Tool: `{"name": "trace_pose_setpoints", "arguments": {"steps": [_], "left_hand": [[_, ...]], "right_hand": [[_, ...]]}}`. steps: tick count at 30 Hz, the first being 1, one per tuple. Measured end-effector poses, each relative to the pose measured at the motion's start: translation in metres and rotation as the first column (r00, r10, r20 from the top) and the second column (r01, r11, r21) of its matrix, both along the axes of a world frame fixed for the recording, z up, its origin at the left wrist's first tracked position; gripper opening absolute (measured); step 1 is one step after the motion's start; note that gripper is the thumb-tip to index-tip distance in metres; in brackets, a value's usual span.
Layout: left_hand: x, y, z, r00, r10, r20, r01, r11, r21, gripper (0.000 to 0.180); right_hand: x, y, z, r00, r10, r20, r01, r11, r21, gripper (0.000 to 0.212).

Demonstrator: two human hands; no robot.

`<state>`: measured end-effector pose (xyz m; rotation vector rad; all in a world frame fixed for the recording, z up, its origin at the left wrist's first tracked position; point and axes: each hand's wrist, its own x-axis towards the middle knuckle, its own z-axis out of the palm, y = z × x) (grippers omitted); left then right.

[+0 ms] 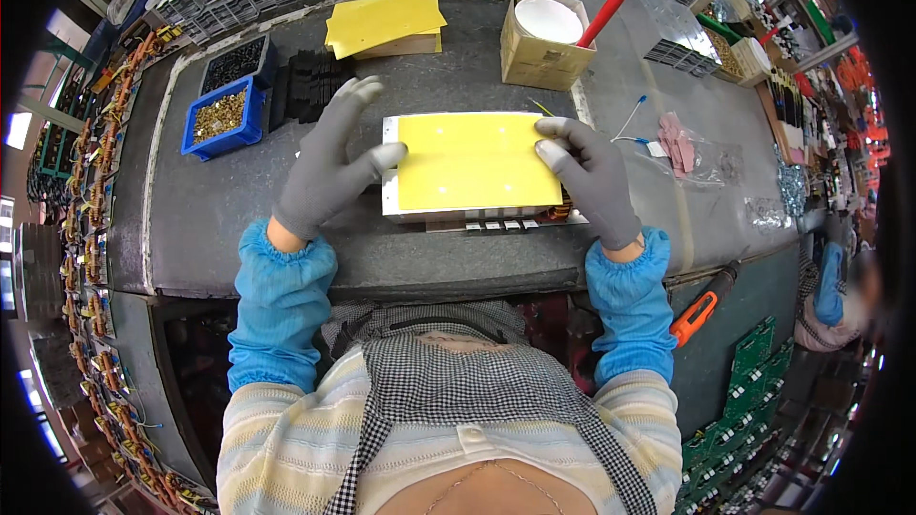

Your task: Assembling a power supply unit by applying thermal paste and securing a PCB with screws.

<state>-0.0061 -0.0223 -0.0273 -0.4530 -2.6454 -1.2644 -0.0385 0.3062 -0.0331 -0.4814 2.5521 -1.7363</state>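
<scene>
In front of me a yellow sheet [479,160] lies on a pale metal plate [390,193], whose left end sticks out from under it. Below its near edge, part of an assembly with small white parts [501,225] shows; most of it is hidden. My left hand [334,160], in a grey glove with light fingertips, is open. Its thumb touches the left edge of the yellow sheet, while the other fingers stretch away from it. My right hand [590,172], gloved alike, has thumb and fingers closed on the sheet's right edge.
Yellow sheets [386,23] are stacked at the back. Left are a blue bin of brass-coloured parts [219,117] and dark parts [313,84]. A cardboard box [544,62] holds a white tub and red-handled brush [603,16]. Right lie a pink cloth [676,145] and an orange-handled tool [696,319].
</scene>
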Motion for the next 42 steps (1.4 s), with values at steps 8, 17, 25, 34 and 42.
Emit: {"name": "trace_pose_setpoints", "arguments": {"steps": [8,17,25,34,42], "left_hand": [[0.006,0.018,-0.018,0.957,-0.036,0.287,-0.129,0.834,0.536,0.072],[0.002,0.014,-0.035,0.957,-0.056,0.285,-0.128,0.799,0.588,0.071],[-0.002,0.022,-0.033,0.951,-0.032,0.306,-0.157,0.804,0.573,0.059],[-0.001,0.015,-0.036,0.978,-0.052,0.204,-0.080,0.804,0.590,0.054],[-0.061,-0.125,0.014,0.922,0.366,-0.127,-0.367,0.930,0.011,0.046]], "right_hand": [[-0.011,0.002,-0.005,0.998,0.022,0.059,-0.016,0.995,-0.098,0.026],[-0.008,-0.001,-0.011,0.997,-0.015,0.071,0.024,0.991,-0.128,0.023],[-0.010,0.001,-0.011,0.998,-0.036,0.048,0.042,0.990,-0.134,0.022],[-0.009,0.000,-0.019,0.998,-0.068,-0.018,0.065,0.988,-0.140,0.028],[-0.007,0.004,-0.020,0.993,-0.110,0.041,0.117,0.899,-0.422,0.035]]}}
